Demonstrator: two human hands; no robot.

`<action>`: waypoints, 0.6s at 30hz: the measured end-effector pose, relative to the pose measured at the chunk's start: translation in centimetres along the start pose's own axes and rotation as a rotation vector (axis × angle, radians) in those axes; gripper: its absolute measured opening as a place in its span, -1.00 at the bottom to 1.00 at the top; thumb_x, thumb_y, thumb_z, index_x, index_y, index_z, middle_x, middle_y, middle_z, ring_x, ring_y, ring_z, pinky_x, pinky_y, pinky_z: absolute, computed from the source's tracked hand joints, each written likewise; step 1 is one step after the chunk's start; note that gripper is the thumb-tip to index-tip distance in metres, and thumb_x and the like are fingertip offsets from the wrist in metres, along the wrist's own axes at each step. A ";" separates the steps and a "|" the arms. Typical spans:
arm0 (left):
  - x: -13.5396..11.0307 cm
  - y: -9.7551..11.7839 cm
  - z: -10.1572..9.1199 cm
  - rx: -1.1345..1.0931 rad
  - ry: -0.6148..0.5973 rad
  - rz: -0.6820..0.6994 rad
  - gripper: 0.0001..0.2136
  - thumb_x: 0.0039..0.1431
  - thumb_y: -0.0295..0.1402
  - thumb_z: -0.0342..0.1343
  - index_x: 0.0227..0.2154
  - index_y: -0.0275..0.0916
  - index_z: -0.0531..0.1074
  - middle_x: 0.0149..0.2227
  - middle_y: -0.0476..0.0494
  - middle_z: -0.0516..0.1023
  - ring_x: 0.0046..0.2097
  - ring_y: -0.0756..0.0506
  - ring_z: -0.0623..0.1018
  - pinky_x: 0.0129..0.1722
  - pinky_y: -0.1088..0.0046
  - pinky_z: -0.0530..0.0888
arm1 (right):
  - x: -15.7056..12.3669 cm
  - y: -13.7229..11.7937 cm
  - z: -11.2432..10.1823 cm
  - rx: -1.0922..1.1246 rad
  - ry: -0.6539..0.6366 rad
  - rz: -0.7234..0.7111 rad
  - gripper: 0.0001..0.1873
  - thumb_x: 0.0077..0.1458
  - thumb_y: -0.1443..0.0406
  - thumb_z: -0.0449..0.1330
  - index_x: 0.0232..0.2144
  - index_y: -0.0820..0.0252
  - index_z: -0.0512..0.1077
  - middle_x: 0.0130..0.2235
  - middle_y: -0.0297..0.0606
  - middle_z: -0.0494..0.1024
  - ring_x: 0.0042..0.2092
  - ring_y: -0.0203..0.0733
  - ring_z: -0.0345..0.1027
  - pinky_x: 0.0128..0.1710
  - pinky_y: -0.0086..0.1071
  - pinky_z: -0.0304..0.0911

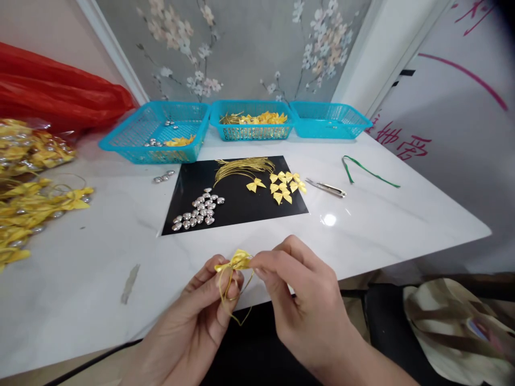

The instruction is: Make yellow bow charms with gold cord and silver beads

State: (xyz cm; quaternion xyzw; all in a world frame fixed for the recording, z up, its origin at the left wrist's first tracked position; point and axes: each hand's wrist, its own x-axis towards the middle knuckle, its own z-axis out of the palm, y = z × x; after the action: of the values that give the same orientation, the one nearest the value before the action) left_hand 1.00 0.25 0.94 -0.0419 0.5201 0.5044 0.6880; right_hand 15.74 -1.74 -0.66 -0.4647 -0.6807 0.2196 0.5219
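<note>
Over the table's near edge my left hand (203,308) pinches a small yellow ribbon bow (235,260) with a gold cord (230,300) looping down from it. My right hand (300,292) pinches the bow's right side, fingers closed. On the black mat (237,206) beyond lie several silver heart beads (199,212), a bundle of gold cords (241,167) and several yellow bows (284,186).
Three blue baskets (155,134) (251,120) (330,120) stand at the back of the white table. Scissors (328,187) and a green ribbon (368,171) lie right of the mat. A pile of finished yellow bows (24,193) and a red bag (56,88) fill the left.
</note>
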 end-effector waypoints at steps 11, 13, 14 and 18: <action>-0.3 -0.1 -0.2 0.053 -0.004 -0.023 -0.63 0.20 -0.82 -0.10 -0.44 -0.36 0.53 -0.48 -0.21 0.65 -0.50 -0.05 0.69 -0.53 0.63 0.62 | 0.4 1.0 -0.4 0.238 -0.114 0.137 -0.70 0.19 0.54 0.10 -0.24 0.09 0.53 -0.37 -0.38 0.36 -0.35 -0.32 0.28 -0.37 -0.46 0.29; -0.3 -0.2 -0.2 0.052 -0.004 -0.025 -0.64 0.21 -0.81 -0.11 -0.43 -0.36 0.52 -0.47 -0.21 0.65 -0.50 -0.05 0.69 -0.52 0.62 0.62 | 0.4 1.0 -0.5 0.236 -0.119 0.130 -0.68 0.19 0.54 0.08 -0.24 0.09 0.53 -0.38 -0.37 0.34 -0.36 -0.30 0.27 -0.38 -0.44 0.28; -0.2 -0.2 -0.2 0.049 -0.005 -0.027 -0.64 0.21 -0.81 -0.11 -0.44 -0.37 0.52 -0.46 -0.21 0.65 -0.50 -0.05 0.69 -0.51 0.61 0.63 | 0.4 1.0 -0.5 0.234 -0.123 0.127 -0.67 0.19 0.54 0.08 -0.23 0.08 0.54 -0.38 -0.37 0.34 -0.36 -0.30 0.27 -0.38 -0.44 0.28; -0.2 -0.1 -0.1 0.031 -0.020 -0.017 -0.66 0.21 -0.81 -0.11 -0.42 -0.39 0.51 -0.45 -0.24 0.64 -0.51 -0.05 0.68 -0.52 0.62 0.63 | 0.4 1.2 -0.6 0.233 -0.142 0.141 -0.69 0.22 0.51 0.08 -0.22 0.08 0.55 -0.38 -0.36 0.31 -0.35 -0.30 0.27 -0.39 -0.43 0.26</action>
State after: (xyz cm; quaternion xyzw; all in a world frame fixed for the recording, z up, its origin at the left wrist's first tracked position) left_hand 0.98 0.00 1.04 -0.0307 0.5204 0.4909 0.6981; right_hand 16.77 -0.95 -1.16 -0.4310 -0.6515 0.3655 0.5061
